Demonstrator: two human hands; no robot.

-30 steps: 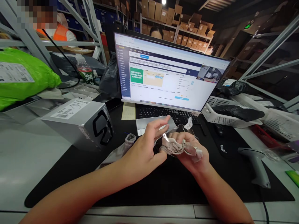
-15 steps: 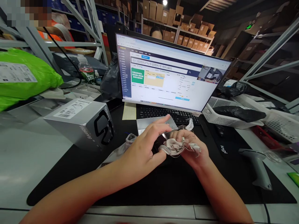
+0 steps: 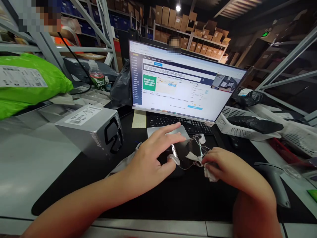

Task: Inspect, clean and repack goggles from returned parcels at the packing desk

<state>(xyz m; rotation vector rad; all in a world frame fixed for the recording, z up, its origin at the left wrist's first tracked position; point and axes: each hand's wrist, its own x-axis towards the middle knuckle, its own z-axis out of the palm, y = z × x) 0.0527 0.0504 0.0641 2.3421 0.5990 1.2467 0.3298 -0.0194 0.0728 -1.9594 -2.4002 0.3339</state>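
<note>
My left hand grips the left side of a thin-rimmed, partly see-through object between thumb and fingers. Fine wire-like edges and small pale end pieces show on it; its exact kind is unclear. At its right side my right hand is closed, pinching a crumpled pale cloth whose loose end hangs below the fingers. Another part of the pale cloth lies against the object's rim. Behind the left hand sits a silver flat box-like thing, partly covered. A grey pouch-like cloth lies left of that hand.
A grey printed box stands at left on the black mat. Ahead are the monitor and keyboard. White baskets and a barcode scanner are at right. A green parcel lies far left. Other people are beyond.
My right hand has moved right and turned palm-down, drawing the cloth from the object's middle to its right side. More of the object shows. The left hand keeps its hold.
</note>
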